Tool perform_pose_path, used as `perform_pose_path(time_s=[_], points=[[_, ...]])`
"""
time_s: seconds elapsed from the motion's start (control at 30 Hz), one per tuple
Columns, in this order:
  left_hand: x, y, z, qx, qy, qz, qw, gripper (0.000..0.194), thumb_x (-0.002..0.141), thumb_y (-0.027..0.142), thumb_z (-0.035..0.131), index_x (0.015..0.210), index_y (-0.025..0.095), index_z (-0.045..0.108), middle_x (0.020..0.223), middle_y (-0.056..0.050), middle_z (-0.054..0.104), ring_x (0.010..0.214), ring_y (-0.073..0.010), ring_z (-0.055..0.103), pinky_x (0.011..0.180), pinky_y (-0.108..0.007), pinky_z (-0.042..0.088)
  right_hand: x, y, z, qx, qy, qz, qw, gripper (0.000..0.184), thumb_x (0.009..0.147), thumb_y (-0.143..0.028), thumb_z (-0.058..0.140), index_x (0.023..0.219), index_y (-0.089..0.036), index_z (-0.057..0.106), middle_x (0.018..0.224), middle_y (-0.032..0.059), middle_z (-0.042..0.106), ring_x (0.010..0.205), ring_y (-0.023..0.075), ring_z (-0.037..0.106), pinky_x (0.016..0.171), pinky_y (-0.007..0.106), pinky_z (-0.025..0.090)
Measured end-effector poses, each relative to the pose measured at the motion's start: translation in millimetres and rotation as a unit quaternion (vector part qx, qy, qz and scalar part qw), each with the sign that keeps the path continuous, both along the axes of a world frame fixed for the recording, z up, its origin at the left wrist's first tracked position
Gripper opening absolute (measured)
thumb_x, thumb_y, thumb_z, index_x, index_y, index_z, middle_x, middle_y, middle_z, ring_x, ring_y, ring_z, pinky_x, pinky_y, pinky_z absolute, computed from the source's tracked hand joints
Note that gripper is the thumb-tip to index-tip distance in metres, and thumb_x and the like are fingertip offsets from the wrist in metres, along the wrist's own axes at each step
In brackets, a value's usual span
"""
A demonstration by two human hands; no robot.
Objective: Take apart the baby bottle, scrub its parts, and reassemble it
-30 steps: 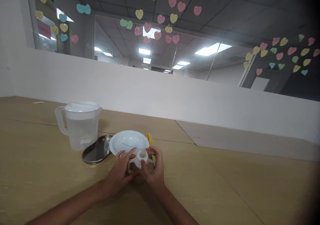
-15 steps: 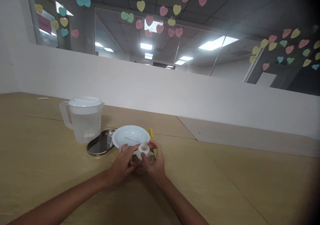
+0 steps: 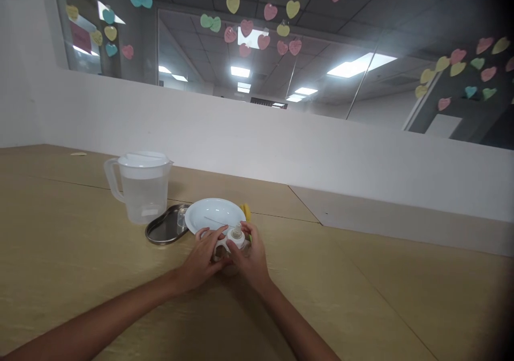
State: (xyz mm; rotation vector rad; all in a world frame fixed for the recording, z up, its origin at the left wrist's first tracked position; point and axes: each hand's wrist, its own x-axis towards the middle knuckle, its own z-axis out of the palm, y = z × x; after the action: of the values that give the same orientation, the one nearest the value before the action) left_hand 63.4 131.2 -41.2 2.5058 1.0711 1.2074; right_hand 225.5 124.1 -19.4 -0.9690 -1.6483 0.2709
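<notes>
Between my two hands is a baby bottle (image 3: 236, 237) with a clear nipple on top, a white collar and side handles. My left hand (image 3: 203, 255) wraps the bottle's left side, its fingers closed around the handle and body. On the right, my right hand (image 3: 252, 255) grips the collar, thumb in front and fingers behind. The lower part of the bottle is mostly covered by my hands. Just beyond it sits a white bowl (image 3: 212, 210) with a thin stick-like thing lying in it.
Left of the bowl lies a kidney-shaped metal tray (image 3: 163, 230) holding a small clear cap (image 3: 182, 219). A lidded plastic pitcher (image 3: 144, 195) with liquid stands further left. Something yellow (image 3: 246, 211) shows behind the bowl. A white wall (image 3: 241, 141) with a window runs along the table's back.
My right hand has shifted slightly around the bottle's collar, and the bottle has tilted a little. The whole scene has slid right and up as my head moved.
</notes>
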Motion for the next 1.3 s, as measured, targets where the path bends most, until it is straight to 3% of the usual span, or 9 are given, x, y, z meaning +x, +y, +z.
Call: perform_pose_path(time_s=[0.1,0.33,0.47,0.63,0.73,0.87,1.0,1.17,1.3], points=[[-0.5,-0.4,1.1,0.005,-0.004,0.008,1.000,0.061,0.082,0.040,0.055,0.133,0.020,0.029,0.109,-0.008,0.058,0.106,-0.0238,0.051,0.102,-0.049,0.022,2.7,-0.5,1.1,-0.006,0.002,0.051,0.999,0.041,0.081,-0.037,0.054,0.116,-0.019,0.044,0.107,0.0098,0.057,0.099,0.0217,0.056,0.085,0.038,0.046],[1.9,-7.0,3.6,0.001,-0.016,0.024,1.000,0.055,0.082,0.040,0.054,0.128,0.019,0.033,0.110,-0.008,0.058,0.104,-0.0244,0.052,0.101,-0.048,0.024,-3.9,1.3,-3.2,-0.021,0.034,0.001,0.999,0.042,0.074,-0.036,0.063,0.109,-0.018,0.046,0.092,0.0063,0.058,0.087,0.0202,0.058,0.079,0.036,0.048],[-8.3,-1.0,5.7,0.086,-0.008,0.017,0.996,0.061,0.084,0.044,0.048,0.133,0.016,0.025,0.123,-0.014,0.051,0.116,-0.0264,0.045,0.104,-0.049,0.019,-3.7,0.7,-5.1,-0.011,0.036,0.007,0.999,0.041,0.075,-0.038,0.063,0.107,-0.018,0.047,0.097,0.0070,0.058,0.090,0.0200,0.057,0.079,0.035,0.048],[-51.7,32.5,18.0,0.122,-0.166,0.240,0.949,0.039,0.091,0.033,0.033,0.127,0.018,0.038,0.126,-0.011,0.049,0.119,-0.0244,0.042,0.101,-0.043,0.027,-3.5,-0.8,-3.9,0.000,0.021,0.008,1.000,0.034,0.077,-0.037,0.062,0.103,-0.018,0.050,0.096,0.0060,0.059,0.088,0.0190,0.057,0.077,0.032,0.048],[-80.8,57.7,14.7,0.069,-0.123,0.318,0.937,0.038,0.089,0.029,0.032,0.122,0.016,0.046,0.122,-0.012,0.054,0.116,-0.0277,0.045,0.098,-0.047,0.030,-3.2,-0.4,-3.6,0.003,0.010,0.006,1.000,0.034,0.078,-0.038,0.060,0.103,-0.018,0.050,0.096,0.0066,0.059,0.088,0.0191,0.056,0.077,0.033,0.047],[-98.9,74.4,1.3,-0.039,0.035,0.304,0.951,0.034,0.082,0.028,0.043,0.113,0.024,0.056,0.118,-0.009,0.060,0.112,-0.0298,0.051,0.094,-0.049,0.034,-2.1,0.6,-3.5,0.010,-0.005,0.007,1.000,0.033,0.079,-0.039,0.059,0.104,-0.018,0.050,0.097,0.0070,0.058,0.088,0.0196,0.056,0.077,0.033,0.047],[-100.8,71.9,6.6,-0.047,0.058,0.326,0.942,0.034,0.084,0.035,0.045,0.114,0.024,0.057,0.104,-0.009,0.065,0.101,-0.0316,0.057,0.090,-0.052,0.036,-2.0,0.7,-3.4,0.015,-0.013,0.000,1.000,0.033,0.079,-0.039,0.059,0.104,-0.018,0.049,0.098,0.0070,0.058,0.089,0.0197,0.056,0.077,0.033,0.047],[-87.0,50.7,41.3,0.125,-0.166,0.341,0.917,0.042,0.090,0.038,0.039,0.126,0.018,0.046,0.118,-0.013,0.051,0.112,-0.0264,0.048,0.095,-0.042,0.039,-1.8,0.2,-4.2,0.030,-0.032,-0.005,0.999,0.032,0.081,-0.038,0.058,0.105,-0.018,0.050,0.097,0.0074,0.058,0.089,0.0200,0.056,0.078,0.033,0.047],[-47.7,18.6,44.3,0.169,-0.256,0.197,0.931,0.045,0.089,0.036,0.044,0.131,0.020,0.037,0.127,-0.011,0.046,0.116,-0.0225,0.046,0.098,-0.037,0.039,-2.7,-1.5,-5.3,0.038,-0.033,-0.006,0.999,0.031,0.081,-0.037,0.058,0.104,-0.019,0.051,0.096,0.0068,0.059,0.088,0.0197,0.057,0.076,0.033,0.048]])
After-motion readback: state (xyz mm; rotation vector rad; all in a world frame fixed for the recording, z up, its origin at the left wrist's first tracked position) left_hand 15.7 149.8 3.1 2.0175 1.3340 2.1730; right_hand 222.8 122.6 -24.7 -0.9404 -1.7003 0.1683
